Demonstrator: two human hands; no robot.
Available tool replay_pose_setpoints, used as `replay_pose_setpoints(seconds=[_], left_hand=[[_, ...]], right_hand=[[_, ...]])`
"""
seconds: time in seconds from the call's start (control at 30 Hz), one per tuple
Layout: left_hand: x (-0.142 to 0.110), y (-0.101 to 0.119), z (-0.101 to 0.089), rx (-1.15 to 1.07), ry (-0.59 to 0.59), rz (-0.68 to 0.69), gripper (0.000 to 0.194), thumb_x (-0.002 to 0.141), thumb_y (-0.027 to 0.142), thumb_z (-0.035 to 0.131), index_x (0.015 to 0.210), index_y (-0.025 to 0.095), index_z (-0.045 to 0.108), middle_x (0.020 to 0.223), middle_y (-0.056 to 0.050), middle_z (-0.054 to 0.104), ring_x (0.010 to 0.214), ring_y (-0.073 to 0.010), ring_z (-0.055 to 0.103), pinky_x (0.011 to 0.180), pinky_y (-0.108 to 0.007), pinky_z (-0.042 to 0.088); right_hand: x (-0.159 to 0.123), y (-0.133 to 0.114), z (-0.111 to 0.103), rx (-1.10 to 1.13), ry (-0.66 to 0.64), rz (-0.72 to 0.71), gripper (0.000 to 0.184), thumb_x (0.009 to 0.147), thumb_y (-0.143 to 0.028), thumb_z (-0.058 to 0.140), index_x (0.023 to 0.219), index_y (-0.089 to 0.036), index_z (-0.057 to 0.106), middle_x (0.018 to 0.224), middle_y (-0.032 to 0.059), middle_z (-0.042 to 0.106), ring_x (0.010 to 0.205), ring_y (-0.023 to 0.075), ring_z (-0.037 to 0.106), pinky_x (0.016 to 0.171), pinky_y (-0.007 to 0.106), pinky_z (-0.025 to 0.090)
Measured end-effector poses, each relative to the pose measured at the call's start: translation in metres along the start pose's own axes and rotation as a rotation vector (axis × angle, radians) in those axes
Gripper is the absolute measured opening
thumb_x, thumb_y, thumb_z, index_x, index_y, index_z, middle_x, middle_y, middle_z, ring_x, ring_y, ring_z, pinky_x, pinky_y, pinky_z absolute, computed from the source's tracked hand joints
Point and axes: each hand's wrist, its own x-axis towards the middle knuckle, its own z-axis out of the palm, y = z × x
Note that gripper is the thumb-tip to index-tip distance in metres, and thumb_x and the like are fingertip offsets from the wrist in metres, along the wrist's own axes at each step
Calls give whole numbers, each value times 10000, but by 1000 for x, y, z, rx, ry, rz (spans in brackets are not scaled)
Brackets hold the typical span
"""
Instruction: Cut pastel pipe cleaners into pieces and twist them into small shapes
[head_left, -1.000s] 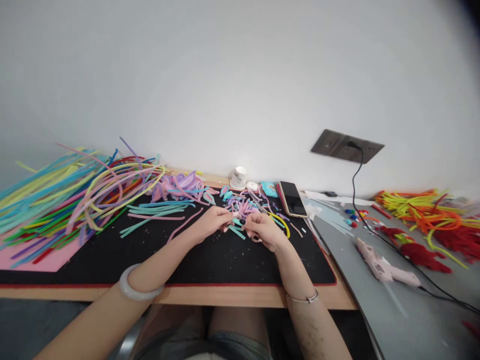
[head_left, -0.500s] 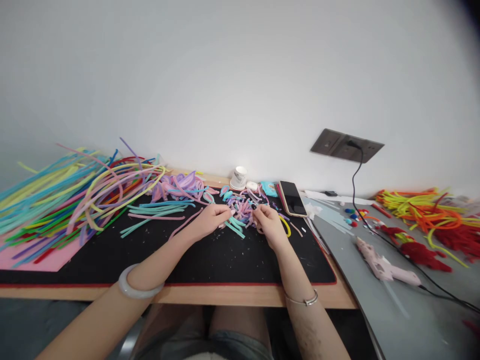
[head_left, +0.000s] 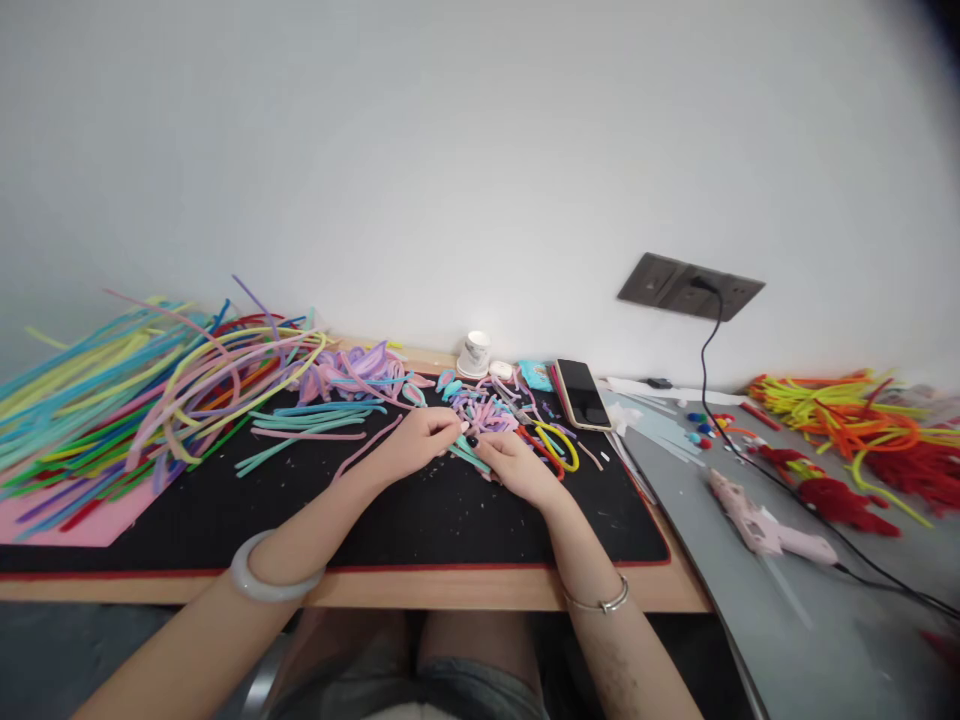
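Note:
My left hand (head_left: pixel 421 442) is closed in a pinch above the black mat, a pale bangle on that wrist. Close against its fingertips, my right hand (head_left: pixel 519 468) pinches too, with dark nails showing. Whatever lies between the fingers is too small to make out. Just beyond the hands is a heap of short pink, purple and blue fuzzy pipe cleaner pieces (head_left: pixel 484 412). Mint pipe cleaner pieces (head_left: pixel 466 458) lie partly under the fingers. Scissors with yellow and red handles (head_left: pixel 559 447) rest beside my right hand.
Long coloured pipe cleaners (head_left: pixel 187 390) are piled at left on pink paper. A paper cup (head_left: pixel 475 352) and a phone (head_left: pixel 583 393) stand behind. On the grey table at right are a glue gun (head_left: pixel 765 520), its black cable (head_left: pixel 709 380), and red and yellow pipe cleaners (head_left: pixel 862 420).
My right hand has moved left and slightly down, bringing its fingertips to those of my left hand. The scissors' handles now show more fully. My left hand has hardly moved.

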Motion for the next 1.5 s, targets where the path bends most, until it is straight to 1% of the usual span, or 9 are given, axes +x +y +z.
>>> replay_pose_setpoints(seconds=[0.13, 0.27, 0.47, 0.63, 0.8, 0.97, 1.27, 1.37, 1.5], left_hand=[[1, -2, 1, 139, 82, 75, 315, 828, 253, 389, 535, 143, 425, 614, 12, 473, 583, -94, 432, 583, -214, 338], [1, -2, 2, 145, 74, 98, 308, 829, 238, 387, 541, 142, 436, 648, 1, 497, 604, -99, 450, 599, -219, 346], [-1, 1, 2, 2, 59, 51, 341, 836, 293, 393, 536, 139, 440, 692, -9, 492, 603, -95, 453, 578, -218, 353], [-1, 3, 5, -172, 25, -50, 321, 851, 358, 360, 639, 145, 474, 561, 29, 440, 523, -87, 429, 565, -218, 369], [1, -2, 9, -282, 35, -99, 227, 765, 366, 517, 791, 140, 518, 607, 25, 514, 573, -104, 511, 577, -222, 419], [0, -6, 5, -141, 58, -107, 198, 771, 325, 507, 726, 138, 555, 601, -5, 599, 590, -125, 568, 614, -239, 432], [-2, 2, -1, 135, 77, 17, 174, 785, 244, 485, 656, 153, 559, 534, 21, 581, 536, -106, 545, 572, -208, 397], [-3, 4, 3, 26, 98, 9, 143, 788, 265, 487, 796, 161, 585, 607, 11, 606, 578, -120, 580, 614, -227, 436], [-4, 4, 9, -197, 106, -31, 269, 756, 250, 529, 1013, 170, 538, 775, -16, 641, 694, -147, 624, 685, -260, 484]], right_hand=[[1, -2, 0, -102, 59, -54, 301, 837, -350, 427, 625, -143, 477, 538, -43, 373, 479, 66, 329, 460, 202, 249], [2, -1, 2, -108, 66, -28, 285, 847, -342, 408, 696, -140, 540, 518, -45, 370, 473, 69, 338, 461, 199, 253], [2, 3, 5, 100, 31, 32, 343, 853, -414, 365, 635, -160, 438, 491, -46, 402, 419, 63, 360, 413, 185, 258], [4, 5, 4, 224, 120, 6, 334, 818, -419, 433, 598, -172, 384, 490, -56, 355, 401, 50, 287, 388, 184, 214], [4, 6, 3, 359, 118, 47, 327, 798, -431, 453, 609, -177, 371, 468, -75, 310, 371, 40, 232, 367, 182, 174], [3, 5, 2, 409, 104, 66, 326, 794, -417, 461, 597, -173, 372, 465, -76, 318, 363, 35, 238, 366, 181, 162], [1, 3, -1, 450, 62, 138, 332, 773, -407, 493, 581, -175, 353, 431, -84, 316, 344, 29, 224, 353, 172, 143], [1, 5, -1, 521, 44, 135, 329, 782, -394, 482, 577, -177, 345, 415, -86, 307, 341, 29, 206, 353, 172, 134], [1, 6, -2, 614, 55, 156, 320, 777, -376, 487, 569, -175, 350, 402, -83, 311, 334, 28, 195, 347, 171, 114]])
